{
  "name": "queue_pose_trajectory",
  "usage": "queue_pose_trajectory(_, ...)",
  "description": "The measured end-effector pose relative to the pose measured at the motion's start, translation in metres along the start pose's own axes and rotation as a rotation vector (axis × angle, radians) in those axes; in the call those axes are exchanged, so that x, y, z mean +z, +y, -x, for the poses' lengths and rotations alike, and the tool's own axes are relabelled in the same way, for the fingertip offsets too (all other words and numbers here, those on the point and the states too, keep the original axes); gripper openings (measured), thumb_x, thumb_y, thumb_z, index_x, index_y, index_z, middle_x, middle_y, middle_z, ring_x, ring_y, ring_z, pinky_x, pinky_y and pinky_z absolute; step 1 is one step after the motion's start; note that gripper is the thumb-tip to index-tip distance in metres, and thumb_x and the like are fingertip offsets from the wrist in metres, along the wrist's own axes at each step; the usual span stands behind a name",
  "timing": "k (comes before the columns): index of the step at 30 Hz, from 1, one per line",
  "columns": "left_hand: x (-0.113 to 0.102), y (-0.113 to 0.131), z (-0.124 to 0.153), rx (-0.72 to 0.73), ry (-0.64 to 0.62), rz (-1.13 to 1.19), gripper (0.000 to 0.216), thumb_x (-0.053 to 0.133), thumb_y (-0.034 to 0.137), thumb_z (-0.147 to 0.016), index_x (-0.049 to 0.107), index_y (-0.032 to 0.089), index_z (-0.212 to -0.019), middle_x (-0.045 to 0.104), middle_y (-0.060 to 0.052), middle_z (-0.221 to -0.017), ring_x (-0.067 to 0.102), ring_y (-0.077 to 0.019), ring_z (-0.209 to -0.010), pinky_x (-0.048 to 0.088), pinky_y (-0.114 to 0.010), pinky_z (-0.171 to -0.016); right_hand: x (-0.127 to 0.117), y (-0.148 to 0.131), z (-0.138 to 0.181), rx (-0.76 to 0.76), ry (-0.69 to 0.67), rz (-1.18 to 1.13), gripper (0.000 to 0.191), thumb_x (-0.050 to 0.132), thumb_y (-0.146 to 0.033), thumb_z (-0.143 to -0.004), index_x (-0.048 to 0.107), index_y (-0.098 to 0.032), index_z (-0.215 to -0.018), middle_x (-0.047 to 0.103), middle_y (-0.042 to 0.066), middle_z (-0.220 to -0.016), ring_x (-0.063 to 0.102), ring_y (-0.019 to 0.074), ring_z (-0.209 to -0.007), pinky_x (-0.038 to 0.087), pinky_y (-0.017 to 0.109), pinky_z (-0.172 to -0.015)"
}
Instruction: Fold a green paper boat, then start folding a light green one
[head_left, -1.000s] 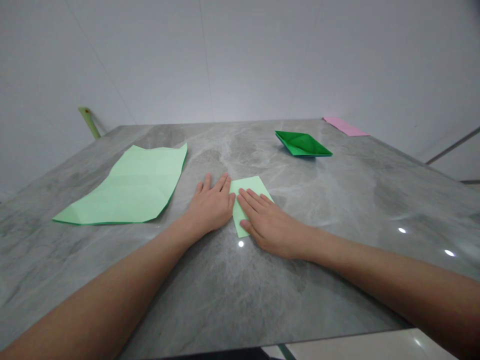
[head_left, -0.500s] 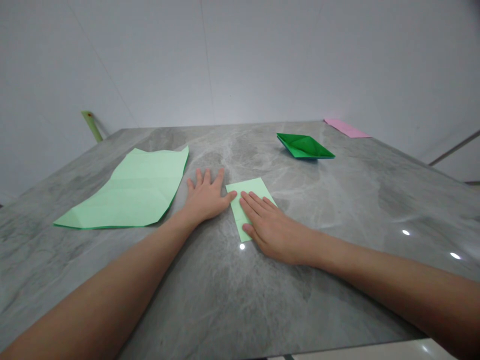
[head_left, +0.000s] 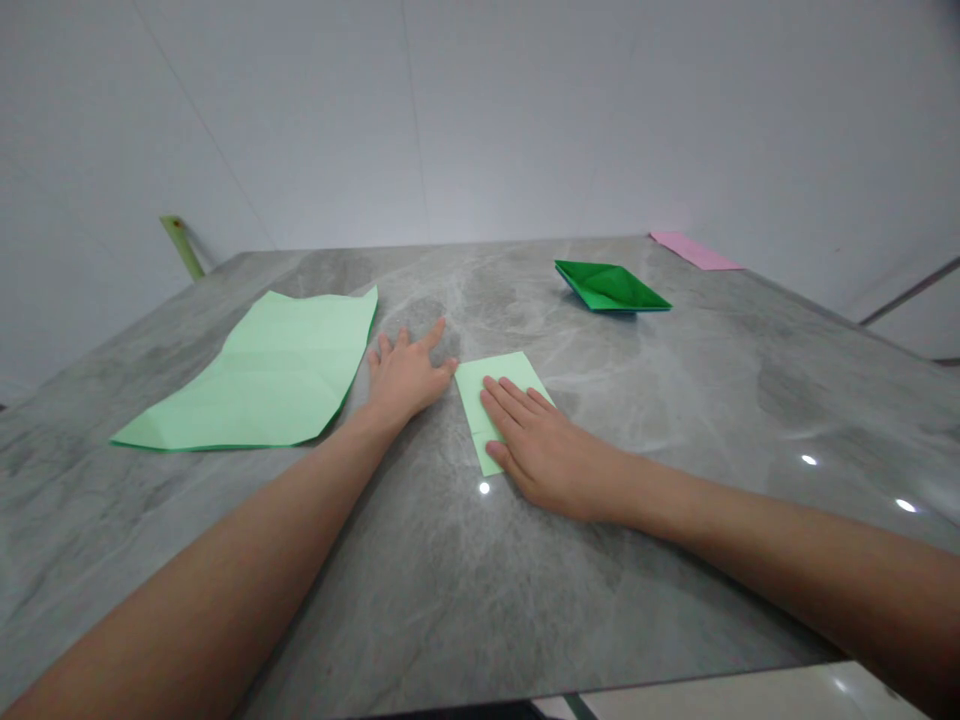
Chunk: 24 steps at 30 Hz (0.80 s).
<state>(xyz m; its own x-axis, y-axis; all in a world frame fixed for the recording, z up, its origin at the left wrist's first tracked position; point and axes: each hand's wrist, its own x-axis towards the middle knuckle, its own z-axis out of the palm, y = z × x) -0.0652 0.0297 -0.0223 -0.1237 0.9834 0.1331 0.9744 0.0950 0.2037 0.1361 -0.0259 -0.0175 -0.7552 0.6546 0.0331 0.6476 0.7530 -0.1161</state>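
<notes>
A small folded sheet of light green paper [head_left: 480,385] lies on the grey marbled table. My right hand [head_left: 536,440] rests flat across its right side, fingers stretched out, hiding part of it. Left of the paper, my left hand [head_left: 411,370] has its fingers spread and grasps nothing. Its thumb tip comes close to the paper's upper left corner; whether they touch I cannot tell. Further left is a large creased light green sheet [head_left: 281,375] with wavy, slightly raised edges.
A dark green folded paper boat [head_left: 611,288] sits at the back right of the grey table [head_left: 465,600]. Behind it, pink paper [head_left: 694,250] lies by the wall [head_left: 480,120]. A yellow-green strip [head_left: 182,245] leans beyond the far left edge.
My left hand has shifted a little left and away, its thumb coming off the small paper's left edge. My right hand stays flat on the paper.
</notes>
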Motion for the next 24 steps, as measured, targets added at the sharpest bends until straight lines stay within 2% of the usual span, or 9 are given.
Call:
queue_pose_trajectory(5, 0.002, -0.001, -0.001, -0.009, 0.031, 0.004, 0.064, 0.051, 0.051, -0.090, 0.035, 0.034, -0.150, 0.044, -0.011, -0.150, 0.031, -0.0461, -0.140, 0.028, -0.063, -0.109, 0.001, 0.000, 0.000, -0.002, 0.013, -0.007, 0.059, 0.032, -0.029, -0.100, 0.031, 0.006, -0.147, 0.022, 0.028, -0.155, 0.022, 0.0366, -0.145, 0.030, 0.055, -0.114)
queue_pose_trajectory(9, -0.001, -0.001, -0.001, -0.003, 0.084, 0.017, 0.061, 0.050, 0.041, -0.092, 0.037, 0.027, -0.150, 0.042, -0.013, -0.151, 0.031, -0.0427, -0.141, 0.030, -0.063, -0.109, 0.000, 0.000, 0.001, -0.006, 0.015, -0.023, 0.058, 0.032, -0.030, -0.100, 0.032, 0.006, -0.146, 0.023, 0.028, -0.155, 0.023, 0.0361, -0.145, 0.031, 0.055, -0.114)
queue_pose_trajectory(11, -0.004, 0.004, 0.005, 0.069, 0.141, 0.056, 0.058, 0.044, 0.030, -0.093, 0.038, 0.017, -0.149, 0.034, -0.013, -0.156, 0.025, -0.0371, -0.145, 0.029, -0.057, -0.113, 0.000, 0.000, 0.001, -0.005, 0.017, -0.023, 0.058, 0.031, -0.030, -0.100, 0.032, 0.005, -0.147, 0.023, 0.028, -0.155, 0.023, 0.0360, -0.145, 0.031, 0.055, -0.114)
queue_pose_trajectory(13, -0.007, 0.012, 0.017, 0.259, 0.172, 0.126, 0.055, 0.033, 0.019, -0.093, 0.038, 0.006, -0.147, 0.028, -0.013, -0.158, 0.020, -0.0269, -0.148, 0.025, -0.043, -0.119, 0.001, 0.001, 0.001, -0.007, 0.024, -0.025, 0.059, 0.032, -0.030, -0.100, 0.030, 0.006, -0.147, 0.024, 0.028, -0.155, 0.024, 0.0368, -0.145, 0.031, 0.055, -0.114)
queue_pose_trajectory(14, -0.007, 0.018, 0.024, 0.388, 0.140, 0.167, 0.055, 0.026, 0.014, -0.093, 0.036, 0.002, -0.147, 0.028, -0.013, -0.158, 0.021, -0.0211, -0.148, 0.024, -0.037, -0.120, 0.001, 0.002, 0.001, -0.013, 0.032, -0.031, 0.059, 0.032, -0.031, -0.100, 0.031, 0.007, -0.146, 0.026, 0.029, -0.154, 0.026, 0.0372, -0.144, 0.032, 0.055, -0.113)
queue_pose_trajectory(16, -0.005, 0.029, 0.040, 0.639, -0.035, 0.204, 0.061, 0.024, 0.008, -0.088, 0.030, 0.001, -0.148, 0.026, -0.014, -0.159, 0.023, -0.0146, -0.147, 0.026, -0.030, -0.119, 0.003, 0.004, 0.000, -0.069, 0.058, -0.038, 0.056, 0.033, -0.028, -0.100, 0.035, 0.005, -0.145, 0.033, 0.030, -0.151, 0.030, 0.0372, -0.143, 0.032, 0.057, -0.112)
queue_pose_trajectory(18, -0.002, 0.036, 0.051, 0.790, -0.200, 0.183, 0.069, 0.029, 0.006, -0.082, 0.023, 0.005, -0.151, 0.026, -0.012, -0.159, 0.017, -0.0151, -0.148, 0.022, -0.035, -0.121, 0.005, 0.006, -0.001, -0.147, 0.086, -0.032, 0.050, 0.034, -0.022, -0.099, 0.041, 0.002, -0.142, 0.039, 0.029, -0.148, 0.032, 0.0368, -0.142, 0.030, 0.061, -0.112)
queue_pose_trajectory(21, 0.001, 0.036, 0.056, 0.790, -0.243, 0.153, 0.071, 0.031, 0.007, -0.082, 0.019, 0.004, -0.152, 0.019, -0.013, -0.161, 0.010, -0.0168, -0.149, 0.020, -0.038, -0.121, 0.003, 0.008, -0.002, -0.160, 0.088, -0.046, 0.048, 0.035, -0.020, -0.097, 0.044, -0.001, -0.141, 0.039, 0.028, -0.149, 0.030, 0.0365, -0.143, 0.029, 0.063, -0.111)
queue_pose_trajectory(24, 0.003, 0.029, 0.052, 0.745, -0.215, 0.089, 0.063, 0.028, 0.014, -0.091, 0.017, -0.002, -0.151, 0.016, -0.018, -0.161, 0.009, -0.0192, -0.150, 0.021, -0.037, -0.120, 0.000, 0.008, -0.001, -0.064, 0.044, -0.102, 0.055, 0.035, -0.029, -0.099, 0.033, -0.001, -0.147, 0.028, 0.027, -0.155, 0.024, 0.0335, -0.146, 0.033, 0.058, -0.112)
